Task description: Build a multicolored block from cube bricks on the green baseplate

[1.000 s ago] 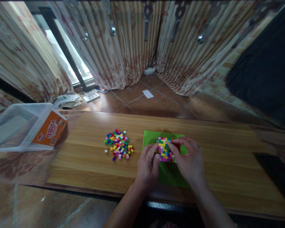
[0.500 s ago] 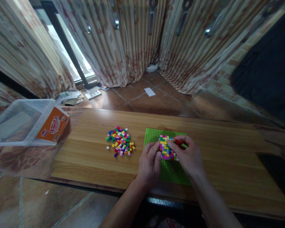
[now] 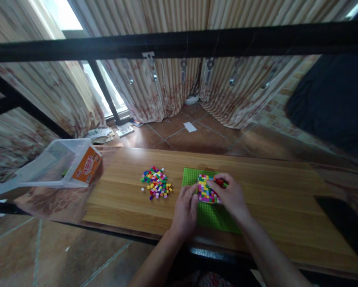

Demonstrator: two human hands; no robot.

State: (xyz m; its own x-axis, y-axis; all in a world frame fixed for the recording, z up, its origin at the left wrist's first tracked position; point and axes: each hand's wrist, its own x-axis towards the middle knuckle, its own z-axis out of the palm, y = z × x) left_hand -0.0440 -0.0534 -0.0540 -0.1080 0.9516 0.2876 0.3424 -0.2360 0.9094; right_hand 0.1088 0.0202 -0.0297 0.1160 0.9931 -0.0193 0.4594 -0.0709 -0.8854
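A block of small multicoloured building bricks (image 3: 205,190) sits over a green studded baseplate (image 3: 219,221). At its left edge, my left hand (image 3: 185,209) has its fingers bent against the bricks. My right hand (image 3: 231,195) grips the right side, thumb on the top face and fingers around the far corner. Under those fingers shows a dark red part with a bit of green (image 3: 219,182); its exact shape is partly hidden. To the left lies a loose pile of small coloured cube bricks (image 3: 157,181).
A clear plastic bin (image 3: 59,183) with an orange label stands at the table's left end. The wooden tabletop (image 3: 122,199) bears a flat black object (image 3: 340,219) at the right. A dark metal bar (image 3: 179,46) crosses in front of curtains.
My view has tilted upward, bringing the dark bar into sight and shifting the scene down. Both hands stay on the brick block, with only slight movement of the right hand.
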